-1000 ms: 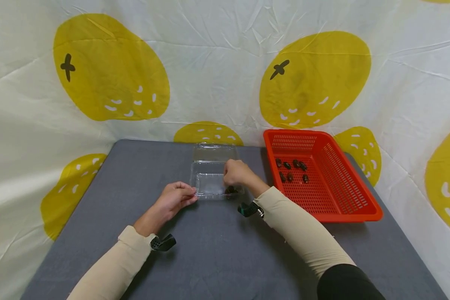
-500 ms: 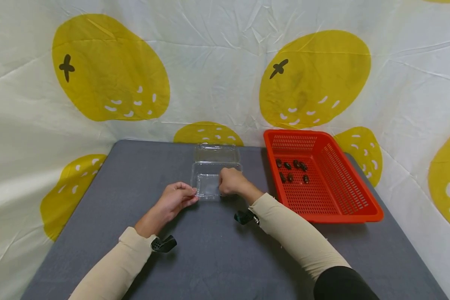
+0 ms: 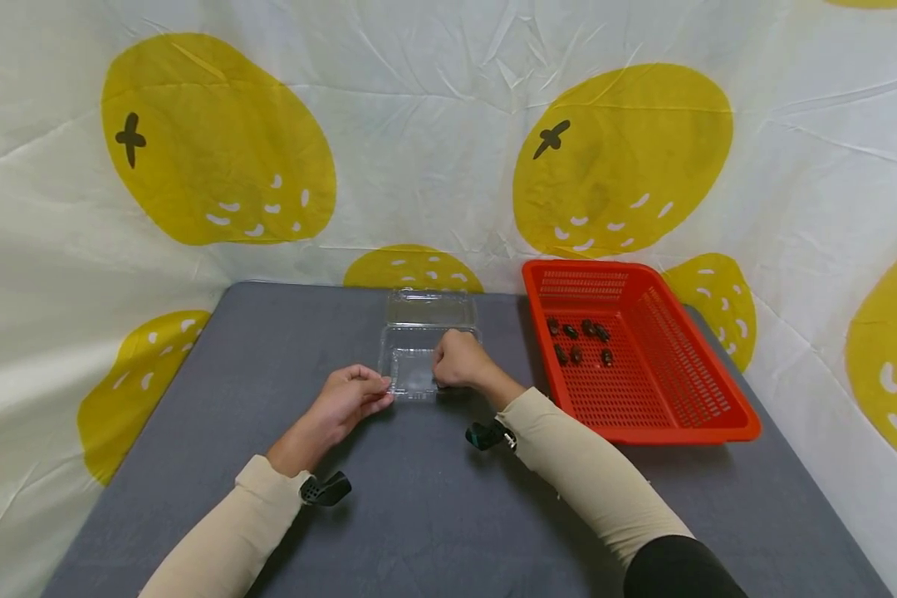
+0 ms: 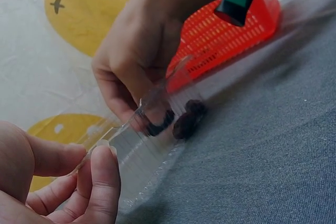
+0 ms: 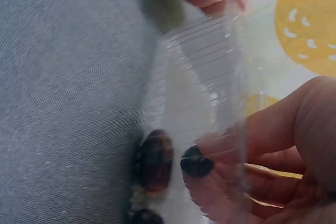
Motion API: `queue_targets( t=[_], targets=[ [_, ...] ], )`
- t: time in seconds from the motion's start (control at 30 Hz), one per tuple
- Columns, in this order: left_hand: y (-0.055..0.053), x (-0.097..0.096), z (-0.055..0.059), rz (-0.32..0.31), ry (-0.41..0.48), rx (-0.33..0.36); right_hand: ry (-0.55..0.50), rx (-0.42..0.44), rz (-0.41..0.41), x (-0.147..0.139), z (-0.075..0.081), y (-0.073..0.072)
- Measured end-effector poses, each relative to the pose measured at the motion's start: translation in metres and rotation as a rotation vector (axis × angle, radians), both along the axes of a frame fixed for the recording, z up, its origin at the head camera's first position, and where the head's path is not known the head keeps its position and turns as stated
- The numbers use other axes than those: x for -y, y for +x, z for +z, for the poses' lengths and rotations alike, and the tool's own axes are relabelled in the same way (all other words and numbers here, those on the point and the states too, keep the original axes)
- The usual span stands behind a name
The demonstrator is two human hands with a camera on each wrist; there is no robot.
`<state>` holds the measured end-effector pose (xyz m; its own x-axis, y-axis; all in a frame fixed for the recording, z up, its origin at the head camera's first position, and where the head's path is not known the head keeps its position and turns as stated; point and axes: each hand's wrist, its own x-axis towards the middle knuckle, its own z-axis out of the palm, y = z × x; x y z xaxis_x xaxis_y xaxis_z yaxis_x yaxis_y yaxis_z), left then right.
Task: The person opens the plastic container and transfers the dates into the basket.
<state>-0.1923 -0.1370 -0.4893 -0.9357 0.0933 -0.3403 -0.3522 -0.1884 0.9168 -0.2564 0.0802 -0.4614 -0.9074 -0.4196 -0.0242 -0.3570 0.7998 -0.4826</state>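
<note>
A clear plastic clamshell box [image 3: 411,370] lies on the grey table with its lid [image 3: 429,309] folded back toward the wall. My left hand [image 3: 350,397] pinches the box's near left corner between thumb and fingers. Over the right part of the box, my right hand [image 3: 461,361] reaches down inside. Between its thumb and fingertips shows a small dark oval fruit [image 5: 197,162], date-like, close above the box floor. Beside it in the box lie a glossy reddish-brown fruit [image 5: 156,161] and another dark one [image 5: 147,217]. The right hand hides them in the head view.
Right of the box stands a red plastic basket [image 3: 688,435] with slotted walls, holding several similar dark fruits [image 3: 576,355] at its left side. A white cloth wall with yellow fruit prints rises behind the grey table [image 3: 419,515].
My right hand has moved left and slightly down within the box, covering the dark fruit visible there earlier. My left hand keeps its hold on the corner.
</note>
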Motion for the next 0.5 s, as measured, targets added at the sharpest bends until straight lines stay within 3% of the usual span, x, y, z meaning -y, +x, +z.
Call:
queue_targets(
  t=[0.1, 0.33, 0.5],
  targets=[
    [-0.001, 0.0, -0.001, -0.002, 0.013, 0.001, -0.05, 0.046, -0.016, 0.0, 0.008, 0.001],
    [-0.001, 0.001, 0.001, -0.007, 0.024, 0.008, -0.251, 0.251, -0.092, -0.009, 0.036, 0.006],
    [-0.001, 0.001, 0.002, -0.011, 0.026, 0.01, -0.383, 0.326, -0.132, -0.019, 0.053, 0.01]
  ],
)
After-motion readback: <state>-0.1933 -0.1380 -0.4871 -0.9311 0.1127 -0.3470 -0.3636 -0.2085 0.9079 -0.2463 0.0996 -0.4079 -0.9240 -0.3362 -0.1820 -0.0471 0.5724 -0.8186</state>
